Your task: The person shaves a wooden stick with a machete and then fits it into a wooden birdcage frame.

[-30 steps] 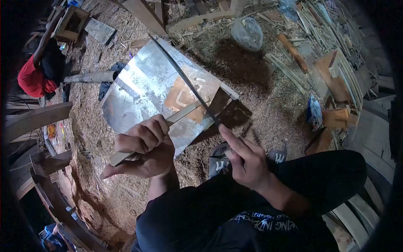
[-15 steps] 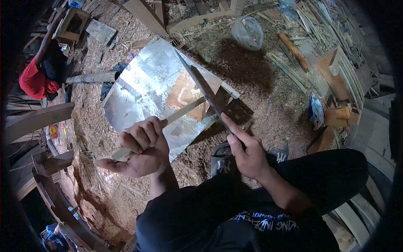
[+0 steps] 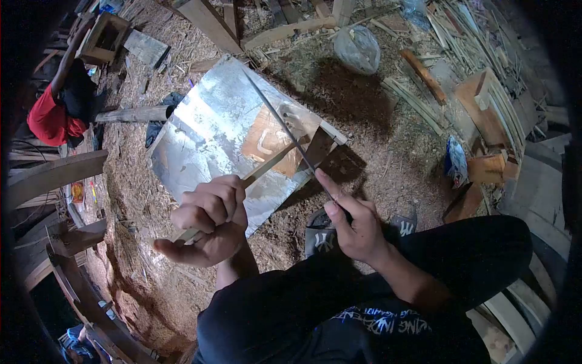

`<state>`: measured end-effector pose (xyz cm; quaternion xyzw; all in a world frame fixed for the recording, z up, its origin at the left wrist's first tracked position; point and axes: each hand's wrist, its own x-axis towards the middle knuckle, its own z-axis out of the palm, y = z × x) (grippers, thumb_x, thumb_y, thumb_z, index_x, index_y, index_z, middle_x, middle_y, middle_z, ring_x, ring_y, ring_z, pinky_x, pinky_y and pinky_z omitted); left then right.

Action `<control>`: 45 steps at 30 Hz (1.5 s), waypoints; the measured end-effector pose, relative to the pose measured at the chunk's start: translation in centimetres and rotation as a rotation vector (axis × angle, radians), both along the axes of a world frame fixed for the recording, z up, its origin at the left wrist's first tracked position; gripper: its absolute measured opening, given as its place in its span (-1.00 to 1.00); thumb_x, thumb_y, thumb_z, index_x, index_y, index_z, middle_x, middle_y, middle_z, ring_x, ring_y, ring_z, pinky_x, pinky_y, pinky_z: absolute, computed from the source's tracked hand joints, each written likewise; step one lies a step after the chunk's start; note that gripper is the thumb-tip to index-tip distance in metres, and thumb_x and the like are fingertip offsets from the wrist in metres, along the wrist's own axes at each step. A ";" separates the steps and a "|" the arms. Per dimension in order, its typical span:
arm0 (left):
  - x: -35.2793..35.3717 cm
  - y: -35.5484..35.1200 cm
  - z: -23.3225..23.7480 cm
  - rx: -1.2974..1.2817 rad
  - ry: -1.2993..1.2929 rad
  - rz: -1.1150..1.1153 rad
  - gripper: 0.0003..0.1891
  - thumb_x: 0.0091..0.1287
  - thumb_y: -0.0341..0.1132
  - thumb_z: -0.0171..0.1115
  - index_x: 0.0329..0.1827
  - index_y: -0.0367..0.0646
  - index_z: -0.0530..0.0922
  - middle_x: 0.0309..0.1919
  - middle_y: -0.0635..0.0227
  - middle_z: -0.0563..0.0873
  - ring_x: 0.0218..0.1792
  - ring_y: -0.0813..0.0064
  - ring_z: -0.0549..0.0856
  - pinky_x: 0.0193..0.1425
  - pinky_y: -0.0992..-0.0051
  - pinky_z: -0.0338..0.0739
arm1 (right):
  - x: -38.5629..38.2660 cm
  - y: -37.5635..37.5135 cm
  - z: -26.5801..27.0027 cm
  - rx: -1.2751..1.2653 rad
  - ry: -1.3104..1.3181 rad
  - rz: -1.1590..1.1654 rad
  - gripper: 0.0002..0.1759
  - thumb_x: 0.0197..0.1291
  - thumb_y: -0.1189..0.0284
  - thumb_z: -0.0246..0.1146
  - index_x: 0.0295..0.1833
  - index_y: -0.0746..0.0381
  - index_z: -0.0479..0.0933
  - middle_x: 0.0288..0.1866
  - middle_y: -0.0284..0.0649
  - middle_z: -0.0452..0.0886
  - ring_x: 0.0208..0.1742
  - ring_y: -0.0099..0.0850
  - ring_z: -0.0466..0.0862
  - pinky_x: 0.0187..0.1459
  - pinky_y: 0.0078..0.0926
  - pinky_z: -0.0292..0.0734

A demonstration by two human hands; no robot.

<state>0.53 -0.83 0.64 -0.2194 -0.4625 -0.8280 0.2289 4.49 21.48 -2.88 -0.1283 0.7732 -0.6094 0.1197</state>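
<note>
My left hand (image 3: 212, 221) is closed around a thin, narrow wooden strip (image 3: 270, 165), its thumb stretched out to the left. The far end of the strip reaches up and right to a long, slender knife blade (image 3: 273, 109). My right hand (image 3: 356, 225) grips this knife, forefinger laid along it; the handle is hidden in the palm. The blade points up and left and crosses the strip's tip in this view. Below both lies a square wooden block (image 3: 257, 134) with a pale marking, on a board covered in shiny sheet metal (image 3: 206, 109).
Sawdust and shavings cover the ground (image 3: 382, 176). A person in a red shirt (image 3: 50, 115) sits at far left. A clear plastic bag (image 3: 357, 50) lies beyond the board, and wood pieces (image 3: 485, 112) are stacked at right. My sandals (image 3: 321, 239) are just below the board.
The knife has turned so its blade shows thinner, and its tip has shifted up and left. My left hand has rolled slightly and moved a little right with the strip.
</note>
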 end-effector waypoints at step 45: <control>0.8 0.3 -0.1 0.260 -0.235 0.230 -0.31 0.46 0.37 -0.27 -0.68 0.02 0.08 -0.81 0.52 0.04 -0.74 0.57 -0.01 -0.55 0.46 -0.04 | 1.6 -0.9 -0.4 0.145 0.203 0.086 -0.42 0.45 0.39 0.15 0.55 -0.10 0.35 -0.51 -0.10 0.56 -0.58 -0.31 0.60 -0.55 -0.36 0.58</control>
